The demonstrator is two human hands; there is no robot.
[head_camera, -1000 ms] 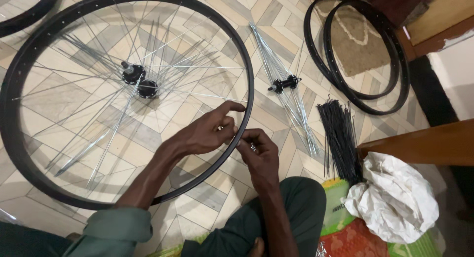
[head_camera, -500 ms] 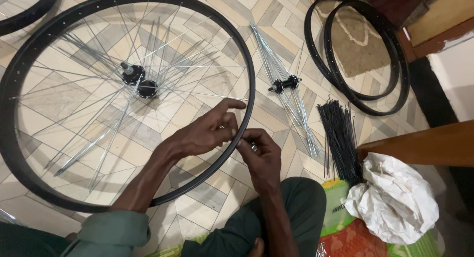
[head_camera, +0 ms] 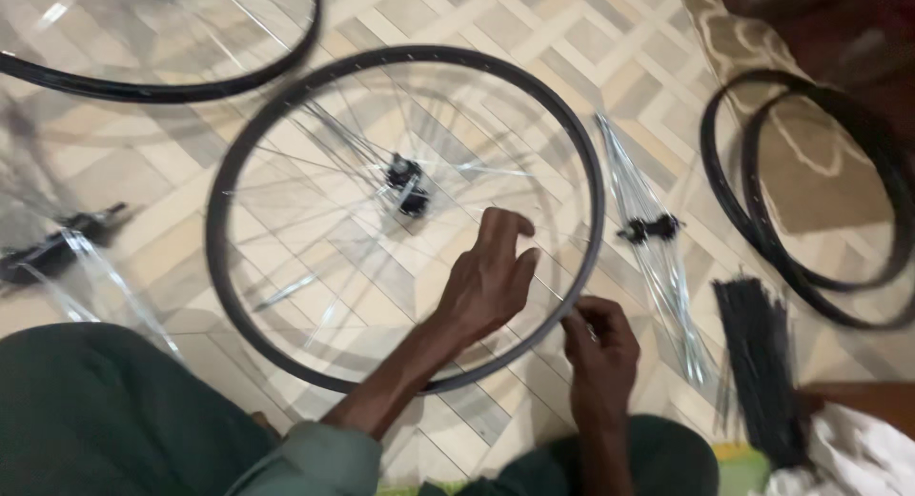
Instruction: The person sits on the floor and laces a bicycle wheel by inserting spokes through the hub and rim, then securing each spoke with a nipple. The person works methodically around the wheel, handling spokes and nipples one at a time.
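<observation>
Wheel rim under spread left hand; right hand pinched.

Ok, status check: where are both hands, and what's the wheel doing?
Left hand open, fingers spread over the spokes. Right hand closed, pinching something small at the rim, too small to tell. Wheel flat on tiled floor. Loose hub with spokes lies beside it, apart.

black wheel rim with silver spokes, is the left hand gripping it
No, the left hand hovers open, fingers spread, above the silver spokes inside the black wheel rim.
</observation>
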